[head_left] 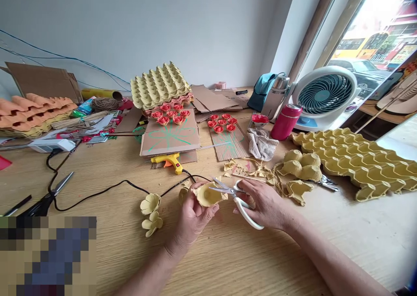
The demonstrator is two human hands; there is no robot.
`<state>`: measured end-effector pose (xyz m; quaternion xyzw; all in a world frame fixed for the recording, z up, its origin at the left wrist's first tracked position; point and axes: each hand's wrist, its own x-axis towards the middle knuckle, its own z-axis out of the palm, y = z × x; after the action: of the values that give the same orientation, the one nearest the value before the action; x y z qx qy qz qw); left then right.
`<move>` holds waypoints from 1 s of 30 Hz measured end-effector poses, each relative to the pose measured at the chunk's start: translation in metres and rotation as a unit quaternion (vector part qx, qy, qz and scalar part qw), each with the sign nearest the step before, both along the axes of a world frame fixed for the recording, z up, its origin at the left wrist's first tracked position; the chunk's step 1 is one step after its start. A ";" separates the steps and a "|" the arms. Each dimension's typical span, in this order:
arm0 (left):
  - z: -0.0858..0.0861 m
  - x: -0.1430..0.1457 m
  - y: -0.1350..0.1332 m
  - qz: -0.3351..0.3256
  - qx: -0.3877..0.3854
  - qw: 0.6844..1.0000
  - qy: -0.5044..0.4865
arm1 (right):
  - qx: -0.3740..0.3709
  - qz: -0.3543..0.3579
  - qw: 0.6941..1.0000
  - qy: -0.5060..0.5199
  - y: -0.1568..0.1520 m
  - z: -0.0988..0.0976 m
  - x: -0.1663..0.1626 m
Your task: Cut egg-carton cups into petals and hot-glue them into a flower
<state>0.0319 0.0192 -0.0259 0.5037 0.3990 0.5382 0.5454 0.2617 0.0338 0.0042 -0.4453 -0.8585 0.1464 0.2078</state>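
My left hand (194,210) grips a yellow egg-carton cup (207,195) by its side, with the hollow facing up. White-handled scissors (245,209) are in my right hand (265,202), fingers through the loops. Their blades are apart and lie at the cup's right edge. Left of my left hand, two cut flower-shaped cups (151,204) rest on the table. Beyond my right hand are a block of uncut cups (300,165), a torn carton piece (299,191) and thin scraps (257,171).
A yellow glue gun (169,161) lies ahead, its black cord running left. Red paper flowers (222,122) sit at cardboard pieces with green lines. Egg trays (355,159), a pink can (286,122) and a fan (325,94) stand right. Black scissors (48,198) lie left.
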 end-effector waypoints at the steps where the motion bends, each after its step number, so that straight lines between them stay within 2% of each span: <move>1: 0.000 0.000 0.000 0.004 -0.002 1.000 -0.003 | 0.005 0.000 1.000 -0.006 0.000 0.000 0.000; 6: -0.002 0.000 0.002 0.023 -0.014 0.999 -0.021 | -0.014 -0.018 1.000 0.018 -0.001 0.004 0.001; 12: 0.005 -0.002 -0.003 -0.026 -0.009 0.998 -0.054 | -0.071 -0.022 0.997 0.032 -0.004 0.004 -0.003; 19: 0.015 -0.005 -0.005 -0.001 0.008 1.000 -0.013 | -0.091 -0.033 0.995 0.013 -0.005 0.005 -0.005; 30: 0.001 -0.006 0.000 0.025 0.016 1.000 -0.006 | -0.058 -0.021 0.998 -0.032 -0.010 0.003 -0.009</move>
<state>0.0255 0.0191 -0.0252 0.4989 0.3992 0.5612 0.5262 0.2523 0.0242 0.0067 -0.4794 -0.8450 0.1774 0.1570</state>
